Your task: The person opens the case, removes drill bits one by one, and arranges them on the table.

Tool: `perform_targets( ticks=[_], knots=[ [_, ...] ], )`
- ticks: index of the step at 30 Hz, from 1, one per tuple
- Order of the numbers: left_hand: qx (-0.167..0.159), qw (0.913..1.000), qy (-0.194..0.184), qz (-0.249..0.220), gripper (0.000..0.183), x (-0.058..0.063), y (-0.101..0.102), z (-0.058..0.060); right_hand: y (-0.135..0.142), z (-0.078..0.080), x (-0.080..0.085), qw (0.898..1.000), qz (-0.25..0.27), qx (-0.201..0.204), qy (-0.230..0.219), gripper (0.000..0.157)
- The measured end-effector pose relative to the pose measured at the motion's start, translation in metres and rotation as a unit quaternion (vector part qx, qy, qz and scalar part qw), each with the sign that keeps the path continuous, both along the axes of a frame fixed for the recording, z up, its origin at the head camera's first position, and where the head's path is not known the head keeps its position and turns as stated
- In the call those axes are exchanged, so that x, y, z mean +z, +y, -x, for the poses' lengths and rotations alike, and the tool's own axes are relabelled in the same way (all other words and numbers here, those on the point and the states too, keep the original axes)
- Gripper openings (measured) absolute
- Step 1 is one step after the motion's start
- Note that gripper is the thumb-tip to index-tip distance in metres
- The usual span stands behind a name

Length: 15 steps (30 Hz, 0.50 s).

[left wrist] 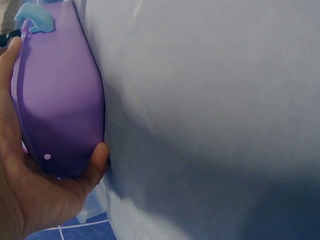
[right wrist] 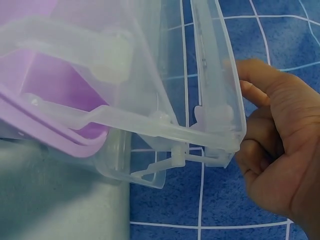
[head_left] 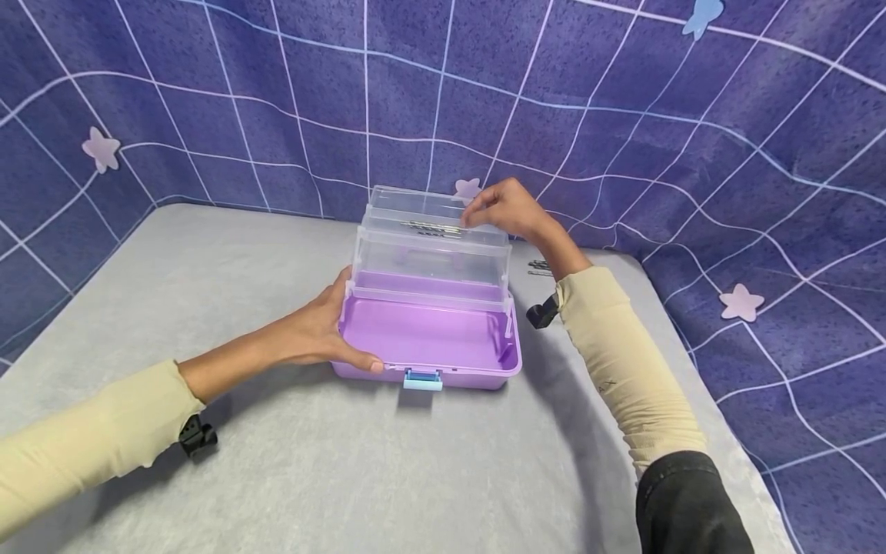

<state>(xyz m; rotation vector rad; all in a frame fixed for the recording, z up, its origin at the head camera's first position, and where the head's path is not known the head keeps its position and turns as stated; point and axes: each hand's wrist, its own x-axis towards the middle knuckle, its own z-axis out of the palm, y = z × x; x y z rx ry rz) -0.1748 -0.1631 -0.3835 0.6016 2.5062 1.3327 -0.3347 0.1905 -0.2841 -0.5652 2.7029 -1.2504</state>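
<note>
A purple toolbox (head_left: 429,335) stands open on the grey cloth, its clear plastic trays (head_left: 432,250) raised in tiers behind it. My left hand (head_left: 314,327) grips the box's left side, thumb over the front rim; in the left wrist view this hand (left wrist: 45,195) spans the purple side wall. Several thin drill bits (head_left: 432,228), dark and silver, lie in an upper tray. At their right end is my right hand (head_left: 508,208), thumb and index finger bent close together; I cannot tell whether a bit is between them. From the right wrist, this hand (right wrist: 280,135) is beside the clear tray's wall.
More drill bits (head_left: 539,267) lie on the cloth right of the box, partly hidden by the right forearm. A light blue latch (head_left: 422,380) sits at the box's front. Behind the table hangs a purple grid-patterned curtain (head_left: 311,100).
</note>
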Motion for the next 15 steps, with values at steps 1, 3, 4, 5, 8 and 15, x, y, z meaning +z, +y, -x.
perform_targets(
  ticks=[1, 3, 4, 5, 8, 15],
  knots=[
    [0.001, 1.0, 0.001, 0.003, 0.165, 0.0001, 0.0, -0.0001, -0.0006, 0.0004, -0.0001, 1.0, -0.005, 0.003, 0.004, 0.007],
    [0.001, 1.0, 0.002, 0.003, 0.164, 0.0001, 0.0001, 0.0, -0.0019, 0.0011, -0.0003, 1.0, -0.018, 0.011, 0.012, 0.007],
    [0.001, 1.0, 0.002, 0.004, 0.164, 0.0002, 0.0001, -0.0001, -0.0025, 0.0013, -0.0002, 0.999, -0.025, 0.014, 0.016, 0.007],
    [0.003, 1.0, 0.002, 0.007, 0.165, 0.0004, 0.0, -0.0002, -0.0031, 0.0014, -0.0001, 0.999, -0.034, 0.018, 0.021, 0.007],
    [0.002, 1.0, -0.001, 0.009, 0.164, 0.0012, 0.0004, -0.0007, -0.0038, 0.0013, 0.0005, 0.997, -0.063, 0.025, 0.034, 0.01],
    [0.001, 1.0, -0.006, 0.003, 0.164, 0.0026, 0.0006, -0.0012, -0.0018, -0.0029, 0.0023, 0.99, -0.119, 0.044, 0.061, 0.02]
  ],
)
